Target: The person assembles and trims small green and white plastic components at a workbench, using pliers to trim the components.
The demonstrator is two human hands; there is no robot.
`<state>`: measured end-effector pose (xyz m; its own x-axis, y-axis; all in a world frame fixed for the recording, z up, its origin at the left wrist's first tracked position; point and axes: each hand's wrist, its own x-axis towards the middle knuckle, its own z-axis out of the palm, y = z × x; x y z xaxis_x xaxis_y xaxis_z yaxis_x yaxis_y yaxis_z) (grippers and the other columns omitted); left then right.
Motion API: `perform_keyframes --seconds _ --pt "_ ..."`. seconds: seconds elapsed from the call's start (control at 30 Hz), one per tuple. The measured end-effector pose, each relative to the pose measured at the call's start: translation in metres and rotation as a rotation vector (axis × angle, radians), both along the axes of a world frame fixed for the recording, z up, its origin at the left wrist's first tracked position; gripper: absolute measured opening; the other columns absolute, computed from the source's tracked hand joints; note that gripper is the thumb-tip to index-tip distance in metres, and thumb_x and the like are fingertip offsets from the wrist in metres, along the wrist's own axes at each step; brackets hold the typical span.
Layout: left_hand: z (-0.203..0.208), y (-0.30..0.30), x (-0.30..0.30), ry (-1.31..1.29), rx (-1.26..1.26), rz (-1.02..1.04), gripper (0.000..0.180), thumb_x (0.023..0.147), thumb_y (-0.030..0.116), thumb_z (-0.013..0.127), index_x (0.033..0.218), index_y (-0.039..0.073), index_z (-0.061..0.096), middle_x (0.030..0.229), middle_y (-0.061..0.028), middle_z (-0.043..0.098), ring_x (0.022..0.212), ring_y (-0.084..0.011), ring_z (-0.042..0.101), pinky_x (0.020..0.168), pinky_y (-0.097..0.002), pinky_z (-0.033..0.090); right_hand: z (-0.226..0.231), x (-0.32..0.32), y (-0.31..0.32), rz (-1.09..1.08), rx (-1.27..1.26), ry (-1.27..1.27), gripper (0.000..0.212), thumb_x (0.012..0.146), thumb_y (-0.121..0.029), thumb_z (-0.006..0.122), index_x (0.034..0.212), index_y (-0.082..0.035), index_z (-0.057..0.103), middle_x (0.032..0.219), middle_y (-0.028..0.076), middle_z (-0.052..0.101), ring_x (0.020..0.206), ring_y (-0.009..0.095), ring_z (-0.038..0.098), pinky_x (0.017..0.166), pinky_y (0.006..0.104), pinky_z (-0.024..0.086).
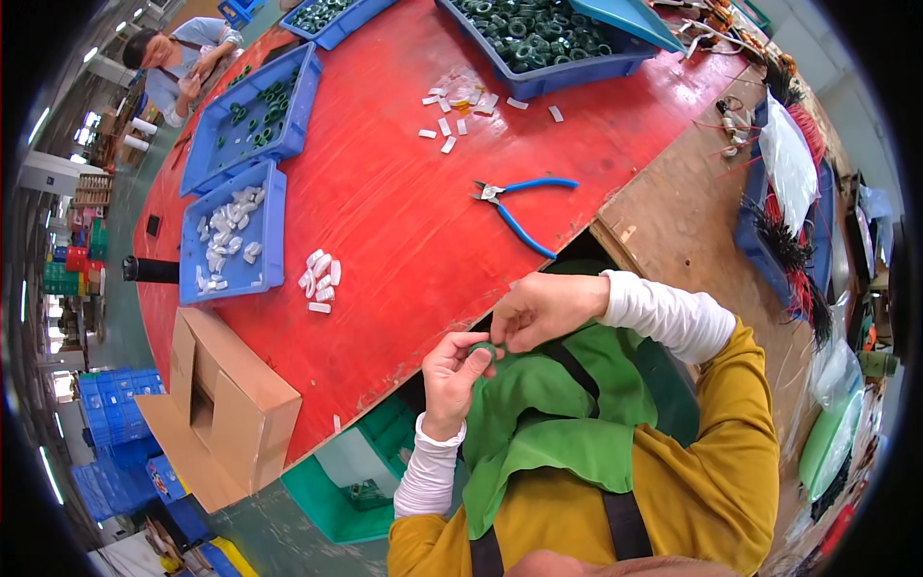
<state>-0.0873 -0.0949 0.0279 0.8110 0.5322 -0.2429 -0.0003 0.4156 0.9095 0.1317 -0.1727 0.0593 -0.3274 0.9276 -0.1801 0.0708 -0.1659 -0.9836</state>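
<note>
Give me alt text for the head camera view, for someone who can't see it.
A person's left hand holds a small green ring, the right hand pinched close beside it, at a red table. Blue-handled pliers and white pieces lie there; blue bins of green rings stand beyond, an open cardboard box at left.

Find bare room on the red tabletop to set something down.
Bare red tabletop lies between the small pile of white plastic pieces, the blue-handled metal pliers and the left hand. It is crowded at the far edge, around the blue bin of green rings, and at left, under blue plastic trays.
</note>
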Motion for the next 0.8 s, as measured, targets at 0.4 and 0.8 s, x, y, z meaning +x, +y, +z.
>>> perform_keyframes --seconds 0.4,0.8 --pt "-0.005 -0.003 -0.011 -0.147 -0.249 0.099 0.022 0.091 0.015 0.065 0.105 0.001 0.056 0.09 -0.0146 0.068 0.065 -0.0107 0.056 0.059 -0.0245 0.045 -0.003 0.007 -0.003 -0.056 0.02 -0.137 0.02 0.084 -0.008 0.067 0.1 0.003 0.066 0.1 0.013 0.068 0.077 0.017 0.068 0.068 0.0274 0.055" --pt "-0.01 -0.007 -0.018 -0.238 -0.343 0.129 0.021 0.091 0.015 0.064 0.106 0.003 0.056 0.093 -0.0144 0.067 0.067 -0.0126 0.057 0.059 -0.0276 0.047 -0.019 -0.003 -0.01 -0.235 -0.07 0.225 0.022 0.089 -0.016 0.068 0.104 0.0 0.066 0.092 0.001 0.067 0.081 0.007 0.06 0.064 0.023 0.049"
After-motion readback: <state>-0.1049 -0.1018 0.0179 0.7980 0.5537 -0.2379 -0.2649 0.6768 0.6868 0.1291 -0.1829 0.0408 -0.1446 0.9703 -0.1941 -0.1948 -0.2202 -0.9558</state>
